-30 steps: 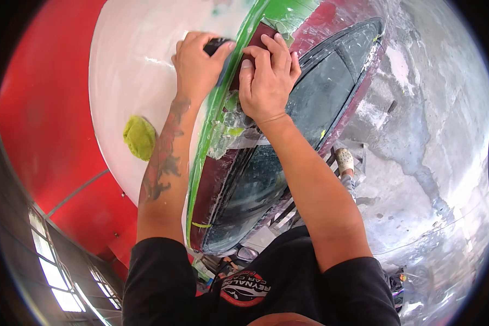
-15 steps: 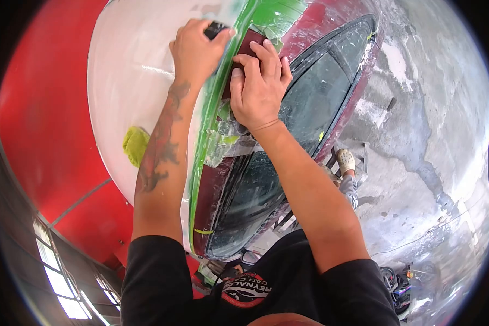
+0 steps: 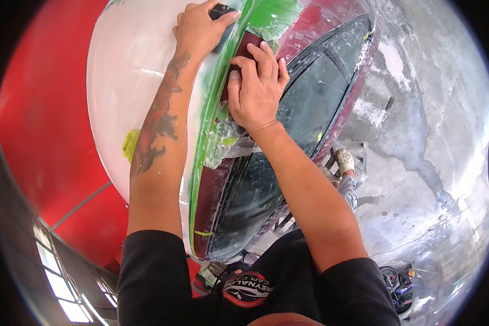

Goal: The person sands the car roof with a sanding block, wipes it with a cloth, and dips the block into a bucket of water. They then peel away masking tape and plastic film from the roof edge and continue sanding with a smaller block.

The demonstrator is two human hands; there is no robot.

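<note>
Your left hand (image 3: pixel 201 30) was up near the top of the white panel (image 3: pixel 130 81), its fingers curled tightly around a small dark block (image 3: pixel 223 12) and holding it against the panel just beside the green tape (image 3: pixel 214 98) that ran along the panel's edge. Only the end of the block showed past your fingertips. The rest was hidden in your grip. Your right hand (image 3: pixel 255 89) lay just across the tape from the left, close to it but not touching. Its fingers were together and slightly bent, pressed down on a dark red patch (image 3: pixel 247 46) of the bodywork. I could not tell whether anything was pinched under that palm. Crumpled clear film (image 3: pixel 225 138) sat below your right wrist, stuck between the tape and the dark window glass (image 3: pixel 315 92). On the white panel a yellow-green cloth (image 3: pixel 129 145) lay well below the block, partly hidden behind your tattooed left forearm. Down past the glass, a foot in a light shoe (image 3: pixel 343 160) stood on the grey floor (image 3: pixel 434 152).
</note>
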